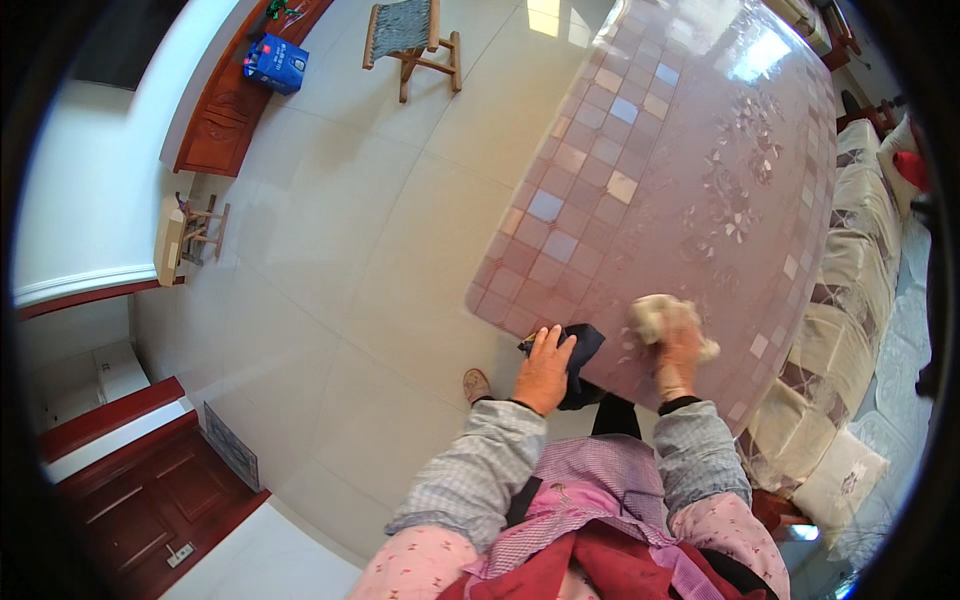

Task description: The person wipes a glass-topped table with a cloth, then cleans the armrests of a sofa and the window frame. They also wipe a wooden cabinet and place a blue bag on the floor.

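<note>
My right hand point(679, 352) presses a crumpled pale yellow cloth point(655, 313) onto the near end of the table point(675, 225); hand and cloth are blurred. The tabletop has a glossy mauve cover with a checked border and a flower pattern. At the table's near left edge, my left hand point(544, 371) grips a black bag or piece of fabric point(585, 349). Its lower part hangs below the edge, and what it contains is hidden. Grey checked sleeve covers reach down to both wrists.
A sofa point(814, 360) with a beige and brown cover runs along the table's right side. On the tiled floor point(322, 247) stands a wooden folding stool point(409, 49). Left of it are a red-brown wooden cabinet point(217, 139) and a blue bag point(277, 64). A brown door point(150, 502) is lower left.
</note>
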`<state>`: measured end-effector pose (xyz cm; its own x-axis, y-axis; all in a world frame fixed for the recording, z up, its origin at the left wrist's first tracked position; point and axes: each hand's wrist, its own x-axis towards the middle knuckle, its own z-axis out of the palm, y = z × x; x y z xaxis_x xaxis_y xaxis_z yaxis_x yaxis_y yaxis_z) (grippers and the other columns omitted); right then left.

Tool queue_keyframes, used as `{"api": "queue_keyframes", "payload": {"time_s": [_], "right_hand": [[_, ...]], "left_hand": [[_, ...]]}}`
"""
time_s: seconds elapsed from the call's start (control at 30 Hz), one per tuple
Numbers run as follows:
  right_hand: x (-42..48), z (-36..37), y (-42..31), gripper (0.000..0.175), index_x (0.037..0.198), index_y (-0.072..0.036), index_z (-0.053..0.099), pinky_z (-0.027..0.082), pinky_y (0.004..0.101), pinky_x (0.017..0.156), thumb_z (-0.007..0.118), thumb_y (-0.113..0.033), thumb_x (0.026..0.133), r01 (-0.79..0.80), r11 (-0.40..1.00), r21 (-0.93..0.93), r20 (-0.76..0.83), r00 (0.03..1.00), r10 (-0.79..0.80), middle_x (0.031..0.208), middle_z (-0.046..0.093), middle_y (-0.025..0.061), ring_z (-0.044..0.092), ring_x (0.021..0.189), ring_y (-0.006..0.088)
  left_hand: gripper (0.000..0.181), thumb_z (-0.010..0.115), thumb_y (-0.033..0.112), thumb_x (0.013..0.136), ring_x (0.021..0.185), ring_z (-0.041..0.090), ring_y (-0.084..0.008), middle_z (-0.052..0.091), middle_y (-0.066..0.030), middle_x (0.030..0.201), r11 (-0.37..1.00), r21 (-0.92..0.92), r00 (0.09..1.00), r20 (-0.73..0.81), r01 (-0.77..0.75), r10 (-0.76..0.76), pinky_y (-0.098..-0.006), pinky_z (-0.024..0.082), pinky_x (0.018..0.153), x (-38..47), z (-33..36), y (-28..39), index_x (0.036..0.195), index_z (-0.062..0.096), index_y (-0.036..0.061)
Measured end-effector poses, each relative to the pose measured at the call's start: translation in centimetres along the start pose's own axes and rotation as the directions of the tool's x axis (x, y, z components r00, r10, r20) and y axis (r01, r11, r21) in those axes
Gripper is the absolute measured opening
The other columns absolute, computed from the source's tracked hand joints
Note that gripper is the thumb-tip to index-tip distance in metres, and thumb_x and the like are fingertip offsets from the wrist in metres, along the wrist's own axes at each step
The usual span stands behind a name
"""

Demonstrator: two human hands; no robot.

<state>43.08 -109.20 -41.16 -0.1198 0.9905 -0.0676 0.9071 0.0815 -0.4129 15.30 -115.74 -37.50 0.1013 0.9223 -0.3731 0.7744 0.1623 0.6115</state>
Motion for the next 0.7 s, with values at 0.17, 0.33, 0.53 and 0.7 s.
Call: {"api": "queue_keyframes", "payload": {"time_s": [0.17,0.33,0.53,0.7], "right_hand": [[0.3,7.1,-2.6,0.045,0.146,-0.012,0.048,0.029,0.0421,0.121,0.039,-0.008,0.102,-0.45,0.84,-0.303,-0.379,0.866,0.326,0.153,0.046,0.0104,0.039,0.143,0.0306],[2.8,14.9,-20.0,0.051,0.144,-0.017,0.054,0.023,0.0462,0.124,0.046,-0.004,0.095,-0.062,0.998,-0.003,-0.286,0.957,0.059,0.157,0.042,0.0101,0.033,0.148,0.0336],[1.1,10.3,-25.2,0.062,0.142,-0.019,0.054,0.032,0.048,0.119,0.055,0.003,0.085,0.234,0.972,-0.007,0.005,0.972,-0.234,0.151,0.045,0.0095,0.034,0.146,0.0368],[8.2,9.1,-25.1,0.054,0.14,-0.015,0.056,0.033,0.0483,0.118,0.051,0.003,0.089,0.277,0.961,-0.011,-0.056,0.959,-0.277,0.153,0.044,0.0126,0.034,0.145,0.0405]], "left_hand": [[0.053,0.06,0.001,0.08,0.13,0.05,-0.0376,0.055,-0.0187,0.138,0.984,-0.149,0.992,-0.074,0.094,-0.106,-0.0448,0.041,0.111,-7.8,-8.1,-12.6,0.133,0.057,0.0051],[0.036,0.058,0.004,0.085,0.11,0.06,-0.0422,0.063,-0.0218,0.12,0.885,-0.143,0.884,-0.093,0.443,-0.457,-0.0483,0.048,0.095,-17.0,-12.2,-22.8,0.121,0.064,0.0055],[0.025,0.062,0.01,0.085,0.097,0.064,-0.042,0.068,-0.0229,0.094,0.722,-0.267,0.761,0.074,0.638,-0.645,-0.0486,0.05,0.085,-22.3,-12.8,-27.6,0.107,0.067,0.0002],[0.025,0.063,0.013,0.084,0.097,0.063,-0.043,0.068,-0.0242,0.098,0.541,-0.341,0.629,0.252,0.769,-0.736,-0.0494,0.05,0.085,-19.5,-13.9,-28.1,0.105,0.066,-0.0002]]}}
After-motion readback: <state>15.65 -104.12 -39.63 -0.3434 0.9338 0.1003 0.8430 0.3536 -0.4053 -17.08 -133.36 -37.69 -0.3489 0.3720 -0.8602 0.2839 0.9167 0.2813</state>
